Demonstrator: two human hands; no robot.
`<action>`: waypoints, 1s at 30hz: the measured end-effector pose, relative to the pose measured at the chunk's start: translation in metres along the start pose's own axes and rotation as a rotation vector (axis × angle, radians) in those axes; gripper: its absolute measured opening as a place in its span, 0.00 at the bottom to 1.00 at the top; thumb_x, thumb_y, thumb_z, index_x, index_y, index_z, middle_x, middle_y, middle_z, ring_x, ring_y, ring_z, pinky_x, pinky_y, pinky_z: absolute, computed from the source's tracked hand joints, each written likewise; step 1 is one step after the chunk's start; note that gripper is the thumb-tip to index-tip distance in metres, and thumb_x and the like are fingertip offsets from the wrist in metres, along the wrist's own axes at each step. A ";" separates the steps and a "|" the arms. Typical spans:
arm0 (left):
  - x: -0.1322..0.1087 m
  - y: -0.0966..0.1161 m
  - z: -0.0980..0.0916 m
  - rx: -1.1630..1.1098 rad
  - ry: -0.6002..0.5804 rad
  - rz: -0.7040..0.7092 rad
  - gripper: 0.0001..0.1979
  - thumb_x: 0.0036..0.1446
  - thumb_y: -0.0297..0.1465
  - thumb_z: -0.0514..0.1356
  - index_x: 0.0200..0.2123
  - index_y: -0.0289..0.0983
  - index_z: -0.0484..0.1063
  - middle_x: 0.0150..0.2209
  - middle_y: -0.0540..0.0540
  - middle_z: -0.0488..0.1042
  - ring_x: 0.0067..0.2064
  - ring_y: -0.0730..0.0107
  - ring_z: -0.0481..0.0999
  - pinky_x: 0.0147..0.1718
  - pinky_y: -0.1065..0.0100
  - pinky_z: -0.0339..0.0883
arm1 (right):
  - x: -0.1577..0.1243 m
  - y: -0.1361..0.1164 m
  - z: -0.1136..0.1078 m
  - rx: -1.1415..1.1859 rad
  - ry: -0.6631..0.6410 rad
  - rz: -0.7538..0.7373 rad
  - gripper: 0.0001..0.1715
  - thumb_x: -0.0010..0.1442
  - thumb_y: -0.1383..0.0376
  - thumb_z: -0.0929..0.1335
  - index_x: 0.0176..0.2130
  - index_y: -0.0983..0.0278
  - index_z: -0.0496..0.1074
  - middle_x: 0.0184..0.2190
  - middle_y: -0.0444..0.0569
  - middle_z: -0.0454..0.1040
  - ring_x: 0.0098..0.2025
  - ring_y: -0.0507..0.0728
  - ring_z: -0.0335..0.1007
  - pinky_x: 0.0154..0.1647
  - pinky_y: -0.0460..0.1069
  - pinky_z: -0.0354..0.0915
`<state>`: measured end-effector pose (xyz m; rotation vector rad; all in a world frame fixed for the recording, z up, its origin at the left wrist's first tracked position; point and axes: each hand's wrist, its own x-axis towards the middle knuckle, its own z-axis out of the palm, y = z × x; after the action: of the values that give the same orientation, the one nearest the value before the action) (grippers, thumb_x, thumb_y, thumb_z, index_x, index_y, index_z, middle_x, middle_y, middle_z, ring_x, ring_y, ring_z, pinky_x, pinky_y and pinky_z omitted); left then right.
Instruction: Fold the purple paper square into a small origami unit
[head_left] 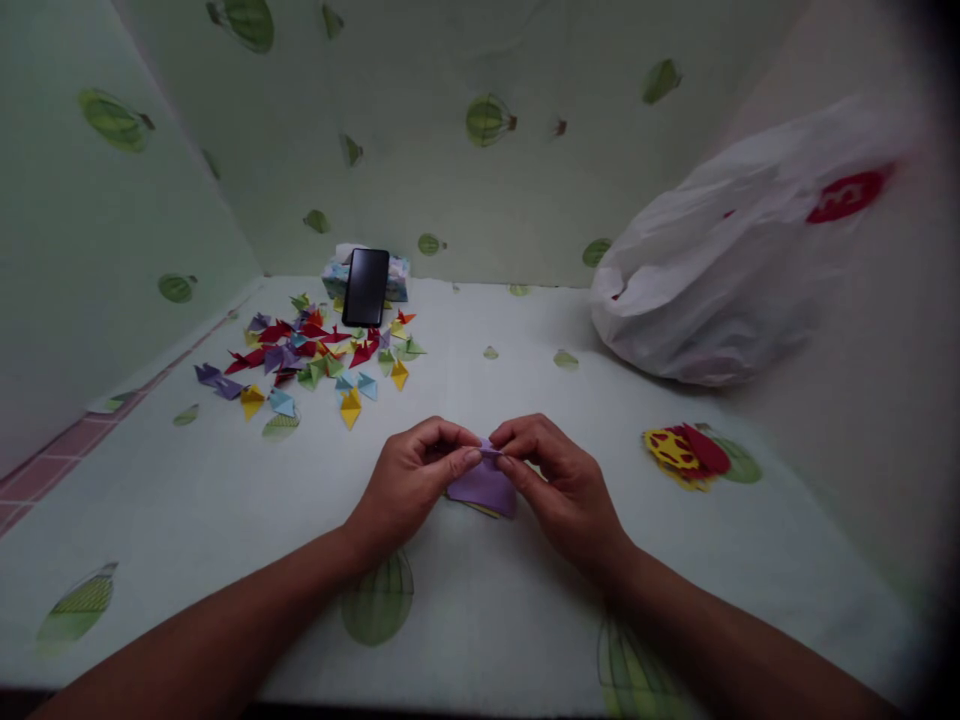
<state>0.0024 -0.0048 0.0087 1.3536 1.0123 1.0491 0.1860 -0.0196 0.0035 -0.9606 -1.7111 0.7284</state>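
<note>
My left hand (418, 475) and my right hand (562, 487) meet at the middle of the table. Between thumbs and index fingers, both pinch a small folded piece of purple paper (490, 452). Its exact fold is mostly covered by my fingertips. Just below lies a purple sheet (484, 490), with a yellow edge showing underneath, so several sheets appear stacked there. Farther off to the left, many folded paper cranes (281, 357) in red, purple, yellow, blue, green and orange lie in a loose heap.
A dark phone (366, 288) leans against a tissue box (399, 281) at the back. To the right, a bulging white plastic bag (697, 270) rests against the wall. Nearer on that side are red and yellow cut-out pieces (682, 455). The pale tablecloth (510, 600) has green balloon prints.
</note>
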 end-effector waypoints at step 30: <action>0.003 0.001 -0.004 0.168 0.003 0.058 0.06 0.58 0.31 0.63 0.29 0.36 0.74 0.29 0.50 0.71 0.32 0.73 0.68 0.32 0.70 0.60 | 0.005 0.003 -0.003 0.106 -0.078 0.163 0.07 0.66 0.64 0.66 0.37 0.64 0.72 0.35 0.49 0.73 0.37 0.55 0.69 0.38 0.50 0.63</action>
<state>-0.0011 -0.0008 0.0102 1.5257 1.0880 1.0278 0.1888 -0.0139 0.0045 -1.0171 -1.6564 0.9644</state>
